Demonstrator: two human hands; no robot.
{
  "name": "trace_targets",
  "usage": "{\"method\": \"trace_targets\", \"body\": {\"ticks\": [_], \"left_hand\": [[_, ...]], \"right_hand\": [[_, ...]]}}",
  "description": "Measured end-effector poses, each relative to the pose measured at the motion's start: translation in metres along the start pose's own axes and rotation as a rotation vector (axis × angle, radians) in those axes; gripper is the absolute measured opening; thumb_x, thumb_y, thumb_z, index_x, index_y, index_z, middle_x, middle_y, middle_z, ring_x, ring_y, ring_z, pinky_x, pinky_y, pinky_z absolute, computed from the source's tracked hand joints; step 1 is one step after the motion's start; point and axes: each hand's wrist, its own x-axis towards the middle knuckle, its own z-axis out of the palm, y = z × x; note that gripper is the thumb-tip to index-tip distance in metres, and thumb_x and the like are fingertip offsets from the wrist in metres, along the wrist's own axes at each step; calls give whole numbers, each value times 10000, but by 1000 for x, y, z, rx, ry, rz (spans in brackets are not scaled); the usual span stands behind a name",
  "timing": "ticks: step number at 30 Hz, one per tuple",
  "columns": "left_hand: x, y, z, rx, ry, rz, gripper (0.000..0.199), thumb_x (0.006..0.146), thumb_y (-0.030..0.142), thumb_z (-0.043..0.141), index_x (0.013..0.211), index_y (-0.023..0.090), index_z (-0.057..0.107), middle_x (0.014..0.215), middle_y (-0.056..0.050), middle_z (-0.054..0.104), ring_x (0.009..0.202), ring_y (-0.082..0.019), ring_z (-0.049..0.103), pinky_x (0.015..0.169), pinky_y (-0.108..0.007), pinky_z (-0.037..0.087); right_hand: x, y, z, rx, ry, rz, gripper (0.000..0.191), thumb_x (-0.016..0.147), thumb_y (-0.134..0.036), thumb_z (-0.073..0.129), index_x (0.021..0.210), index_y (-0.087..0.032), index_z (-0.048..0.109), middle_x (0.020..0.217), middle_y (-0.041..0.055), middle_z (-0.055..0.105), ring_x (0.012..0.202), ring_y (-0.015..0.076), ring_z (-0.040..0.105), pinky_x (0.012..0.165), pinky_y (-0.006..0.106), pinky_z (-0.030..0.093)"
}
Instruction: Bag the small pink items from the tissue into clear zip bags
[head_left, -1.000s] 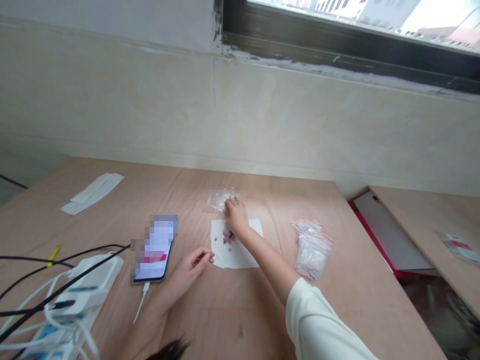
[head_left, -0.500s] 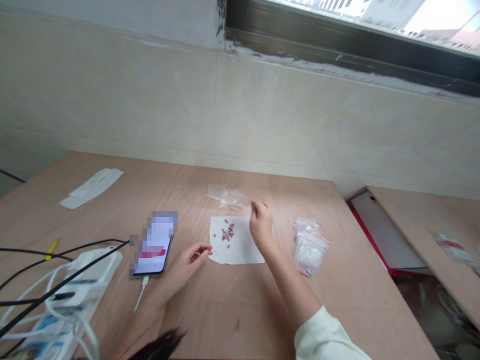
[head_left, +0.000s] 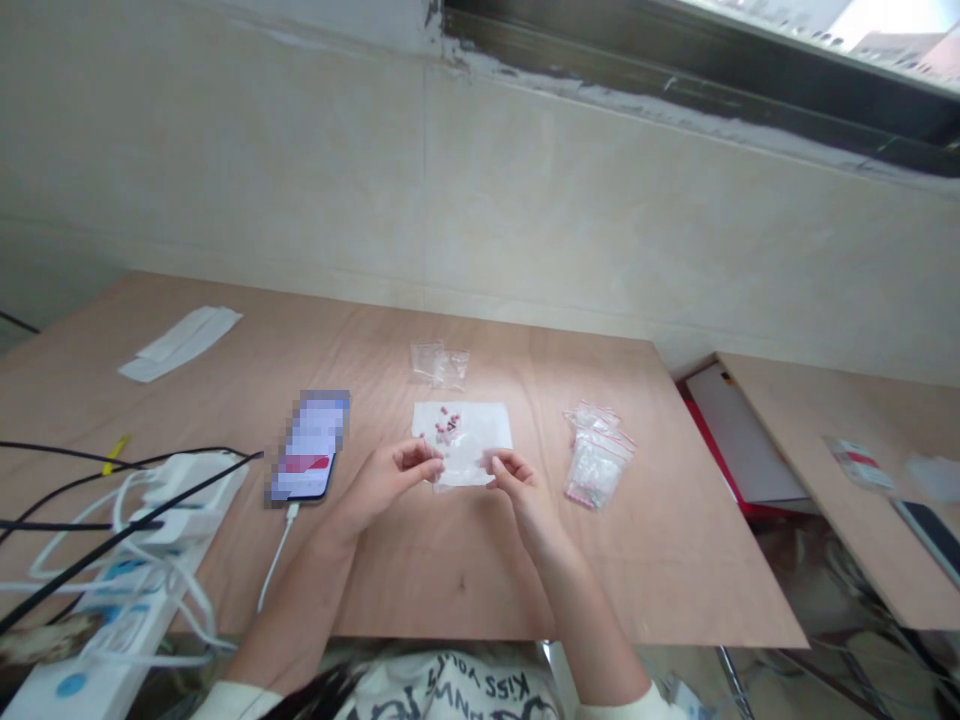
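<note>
A clear small plastic bag, hard to make out against the paper, spans the gap between my two hands. My left hand pinches its left side with thumb and forefinger. On the other side my right hand pinches it in the same way. Below and behind the bag lies a white sheet of paper, and on its left part sit several small pink beads, some with darker bits among them.
More clear bags lie behind the paper. Filled zip bags are piled at the right. On the left are a phone on a charging cable, a power strip with tangled cords, and white strips.
My right hand has drawn a clear bag from the loose ones at the back towards me. Both hands now hold it over the paper. The view has tilted down.
</note>
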Motion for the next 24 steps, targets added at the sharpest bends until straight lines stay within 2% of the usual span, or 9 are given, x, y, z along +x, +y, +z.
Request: {"method": "trace_targets", "body": {"ticks": [3,4,5,9,13,16,18,22,24], "left_hand": [[-7,2,-3,22,-10,-49,204,655,329,624,649,132,570,569,11,594,546,-118,560,578,-247,460],[-9,4,-3,37,-13,-62,206,646,326,630,624,134,557,542,15,585,516,-113,551,549,-239,454],[-10,5,-2,58,-15,-70,210,643,322,632,602,138,542,521,19,577,493,-108,543,523,-229,446],[-10,10,5,203,-22,-55,208,659,303,604,562,152,501,468,41,531,426,-85,499,427,-188,393],[-10,10,10,299,-80,1,156,676,272,562,585,163,498,486,55,501,433,-79,492,410,-173,378],[-13,12,6,291,-173,23,148,719,305,528,676,164,535,557,31,557,529,-105,553,499,-195,426],[-16,14,-1,322,-173,21,165,748,315,489,718,164,549,593,17,575,556,-115,561,526,-208,433],[-19,15,-9,560,9,82,86,718,227,480,721,169,543,639,8,546,583,-130,539,557,-236,442],[-19,14,-7,626,46,187,175,705,171,460,855,173,550,801,-28,571,763,-167,559,710,-281,458]], "right_hand": [[-7,-1,4,-216,248,-111,232,664,-317,570,828,-184,475,839,43,538,716,151,494,624,280,408],[-11,-3,7,-283,275,-169,198,673,-300,561,802,-188,460,814,32,519,707,146,478,631,278,400],[-16,-7,12,-338,249,-221,158,693,-289,544,777,-191,452,785,22,505,702,144,468,637,276,393],[-29,-26,33,-444,-18,-311,91,753,-268,493,716,-188,470,717,13,513,679,137,467,630,263,383],[-26,-34,43,-527,-134,-315,133,758,-243,479,642,-178,484,626,4,517,600,124,456,559,241,357],[-19,-32,38,-538,-161,-301,151,752,-200,445,609,-172,484,571,-6,500,536,108,437,503,223,325],[-17,-29,34,-546,-126,-286,142,725,-179,445,584,-173,465,545,-15,473,513,103,422,483,217,309],[-18,-28,35,-576,-101,-239,122,666,-143,442,550,-179,423,522,-25,443,496,100,405,468,213,287],[-19,-29,40,-556,-101,-223,113,657,-135,428,556,-182,404,533,-28,437,500,98,401,471,213,288]]}}
